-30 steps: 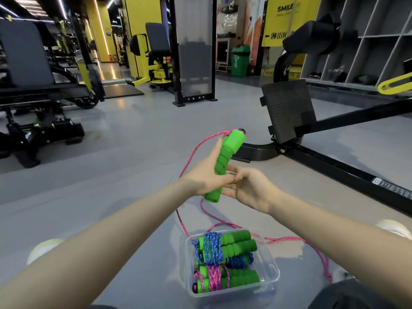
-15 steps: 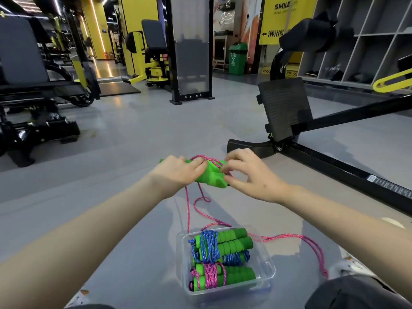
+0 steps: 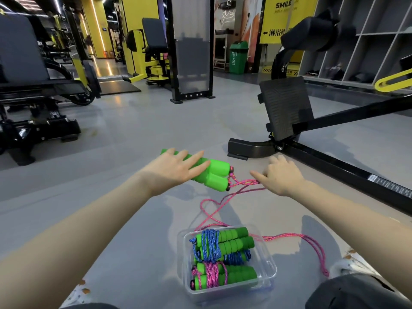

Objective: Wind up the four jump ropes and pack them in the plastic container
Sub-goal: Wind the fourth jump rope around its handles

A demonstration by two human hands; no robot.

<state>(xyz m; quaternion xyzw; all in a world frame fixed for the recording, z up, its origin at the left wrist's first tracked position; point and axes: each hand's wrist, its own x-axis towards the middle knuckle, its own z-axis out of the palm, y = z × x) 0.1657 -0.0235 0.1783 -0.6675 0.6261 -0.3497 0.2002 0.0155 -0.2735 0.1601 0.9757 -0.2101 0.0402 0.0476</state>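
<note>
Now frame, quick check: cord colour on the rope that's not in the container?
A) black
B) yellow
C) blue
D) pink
D: a pink cord comes out of the two green handles under the left hand, passes the right hand and trails down past the plastic container.

The left grip [image 3: 176, 169] covers the far half of the two bright green foam handles [image 3: 215, 178], so we cannot see its hold. The pink braided cord [image 3: 223, 204] vanishes under the right grip [image 3: 281, 177]; whether it pinches, we cannot tell.
</note>
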